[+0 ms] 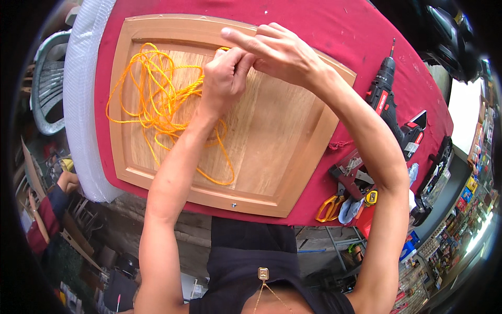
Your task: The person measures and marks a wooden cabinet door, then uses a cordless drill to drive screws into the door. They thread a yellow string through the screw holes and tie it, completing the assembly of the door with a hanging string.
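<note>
Above a wooden panel (277,131) with a raised frame, my two hands meet near its far edge. My left hand (224,78) is closed in a fist around yellow rope (175,97); a short bit of the rope shows above its knuckles. The rest lies in a loose tangle over the panel's left half, with one loop reaching toward the near edge. Against the left fist rests my right hand (285,55), its index finger stretched to the left and the other fingers curled. Whatever its fingers grip is hidden.
A red cloth (308,21) covers the table. On the right lie a cordless drill (384,86), orange-handled scissors (329,208) and a yellow tape measure (371,197). Bubble wrap (83,104) hangs over the left edge. A small screw (234,205) sits on the panel's near frame.
</note>
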A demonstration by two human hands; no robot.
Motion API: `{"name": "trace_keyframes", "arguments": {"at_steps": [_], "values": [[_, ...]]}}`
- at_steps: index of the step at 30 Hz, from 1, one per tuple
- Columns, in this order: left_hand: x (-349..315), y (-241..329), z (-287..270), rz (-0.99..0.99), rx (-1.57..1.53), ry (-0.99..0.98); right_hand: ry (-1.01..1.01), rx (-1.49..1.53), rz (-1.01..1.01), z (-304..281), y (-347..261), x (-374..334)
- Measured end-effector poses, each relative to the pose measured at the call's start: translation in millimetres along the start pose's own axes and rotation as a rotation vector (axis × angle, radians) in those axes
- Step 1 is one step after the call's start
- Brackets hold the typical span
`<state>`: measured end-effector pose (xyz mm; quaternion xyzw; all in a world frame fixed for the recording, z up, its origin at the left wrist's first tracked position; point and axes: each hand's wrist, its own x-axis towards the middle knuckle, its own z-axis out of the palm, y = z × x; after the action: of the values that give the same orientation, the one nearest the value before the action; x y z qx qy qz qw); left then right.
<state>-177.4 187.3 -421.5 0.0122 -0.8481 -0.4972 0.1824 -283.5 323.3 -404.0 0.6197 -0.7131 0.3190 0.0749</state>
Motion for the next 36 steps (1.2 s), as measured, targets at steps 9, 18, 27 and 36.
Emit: {"name": "trace_keyframes", "arguments": {"at_steps": [9, 18, 27, 36], "values": [[2, -2, -3, 0.090, 0.020, -0.006, -0.146, 0.221, 0.468, -23, -15, 16], [4, 3, -6, 0.097, 0.061, -0.007, -0.113, -0.357, 0.415, -19, -76, 8], [7, -14, 18, -0.078, 0.099, -0.215, 0.789, 1.196, 0.440, -217, -258, 72], [-19, 41, -4, -0.232, 0.508, -0.323, 0.499, 1.223, -0.502, -385, -456, 74]]}}
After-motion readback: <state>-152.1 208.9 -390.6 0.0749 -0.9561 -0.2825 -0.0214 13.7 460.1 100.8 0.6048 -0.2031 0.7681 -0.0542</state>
